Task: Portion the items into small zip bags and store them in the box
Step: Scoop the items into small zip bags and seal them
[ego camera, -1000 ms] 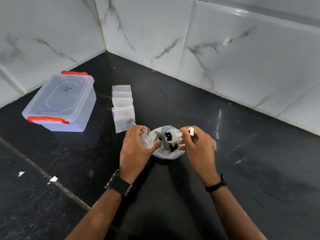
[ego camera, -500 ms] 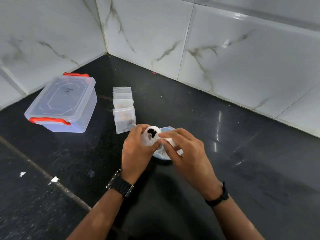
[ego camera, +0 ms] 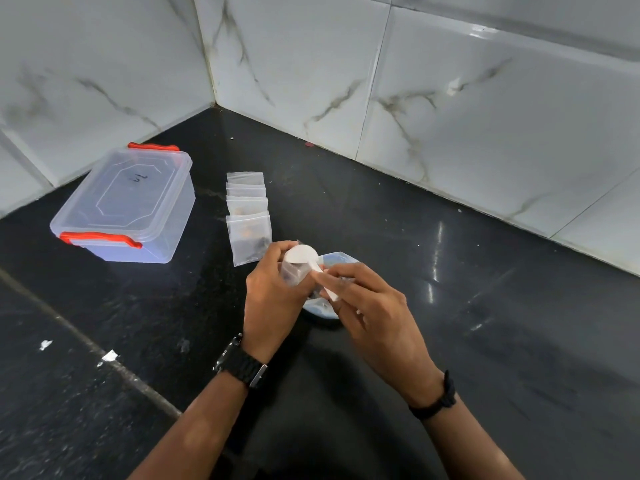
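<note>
Nearest to you, your left hand [ego camera: 273,292] holds a small clear zip bag [ego camera: 294,271], its fingers curled around the thin, crinkled plastic so the mouth stays up. Your right hand [ego camera: 367,303] pinches the flat handle of a white plastic spoon [ego camera: 306,256]. One second ago this spoon was level over the bowl with dark pieces in it; now its round head is turned over the bag mouth and you see only its smooth white back. So I judge the portion has just gone, or is going, into the bag, and sealing should be next.

Just behind your hands, partly hidden, sits the pale blue bowl [ego camera: 337,259] on the black, speckled, glossy desk [ego camera: 485,306]. How much is left inside I cannot tell.

A little farther, the filled bags [ego camera: 247,216] lie in an overlapping row, flat and square, with small brown and dark bits inside.

To the far left stands the box [ego camera: 126,206], translucent plastic with orange clips, its lid on. The bags are not yet stored
</note>
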